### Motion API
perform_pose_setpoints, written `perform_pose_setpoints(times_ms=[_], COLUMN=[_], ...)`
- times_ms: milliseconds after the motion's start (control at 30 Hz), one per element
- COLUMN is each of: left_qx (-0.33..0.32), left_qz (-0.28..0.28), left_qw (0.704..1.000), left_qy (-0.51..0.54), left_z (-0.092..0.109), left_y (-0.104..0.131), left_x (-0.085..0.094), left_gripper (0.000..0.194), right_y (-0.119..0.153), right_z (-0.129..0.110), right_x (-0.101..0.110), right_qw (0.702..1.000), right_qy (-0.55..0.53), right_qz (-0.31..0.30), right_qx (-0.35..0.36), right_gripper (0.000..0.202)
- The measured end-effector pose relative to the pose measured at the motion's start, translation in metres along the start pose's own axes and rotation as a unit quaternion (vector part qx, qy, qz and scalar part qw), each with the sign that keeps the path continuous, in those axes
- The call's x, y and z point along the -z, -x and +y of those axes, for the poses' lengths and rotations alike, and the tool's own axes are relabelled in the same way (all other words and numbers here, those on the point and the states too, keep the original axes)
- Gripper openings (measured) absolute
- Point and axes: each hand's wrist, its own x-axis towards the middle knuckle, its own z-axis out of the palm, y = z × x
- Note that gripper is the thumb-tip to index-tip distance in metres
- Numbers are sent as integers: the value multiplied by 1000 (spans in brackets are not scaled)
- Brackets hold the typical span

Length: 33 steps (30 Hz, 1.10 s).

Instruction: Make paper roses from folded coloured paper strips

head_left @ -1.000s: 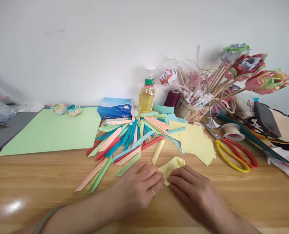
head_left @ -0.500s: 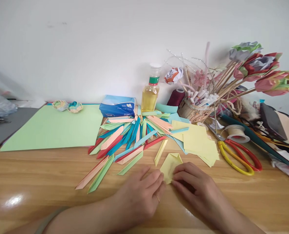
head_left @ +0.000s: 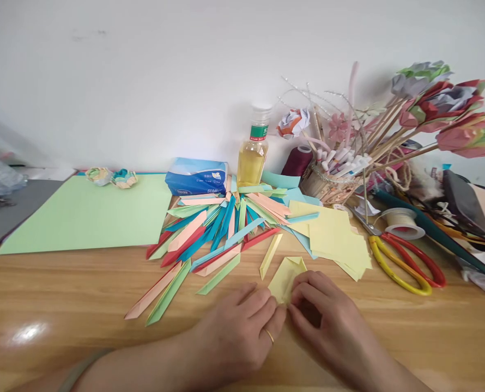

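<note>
A small piece of yellow paper (head_left: 284, 279) with folded top corners lies on the wooden table between my hands. My left hand (head_left: 242, 321) presses on its lower left edge, fingers bent and together, a ring on one finger. At its right edge, my right hand (head_left: 324, 310) pinches the paper between thumb and fingers. The fingertips cover the paper's lower end. Just beyond it lies a narrow folded yellow strip (head_left: 270, 256). Flat yellow sheets (head_left: 336, 237) are stacked to the right, and a heap of folded coloured strips (head_left: 218, 228) spreads to the left.
Red-and-yellow-handled scissors (head_left: 401, 264) and a spool (head_left: 404, 223) lie at right. Behind stand a bottle (head_left: 252, 160), a blue tissue pack (head_left: 197, 177) and a basket (head_left: 328, 185) with markers and paper flowers (head_left: 442, 106). Green sheets (head_left: 91, 212) lie at left with small paper pieces on top.
My left fingers have slid slightly right along the paper's bottom edge, closer to my right hand. The right hand stays at the paper's right side. The view has shifted a little.
</note>
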Motion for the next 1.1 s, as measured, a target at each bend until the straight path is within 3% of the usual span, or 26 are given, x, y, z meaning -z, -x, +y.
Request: perform_pose_setpoints(times_ms=[333, 567, 833, 1100], left_qx=[35, 56, 111, 128], left_qz=[-45, -74, -51, -43], left_qw=[998, 995, 991, 988], left_qy=[27, 40, 63, 71], left_z=[4, 4, 11, 12], left_y=[6, 5, 11, 11], left_x=[-13, -6, -24, -24], left_gripper=[15, 23, 15, 14], right_y=[-1, -1, -1, -2], right_z=[0, 2, 2, 2], right_x=[0, 0, 2, 3], right_qw=[1000, 1000, 1000, 1000], right_qy=[7, 6, -10, -10], right_qz=[-3, 4, -4, -12], right_qx=[3, 8, 2, -2], right_gripper=[19, 17, 18, 18])
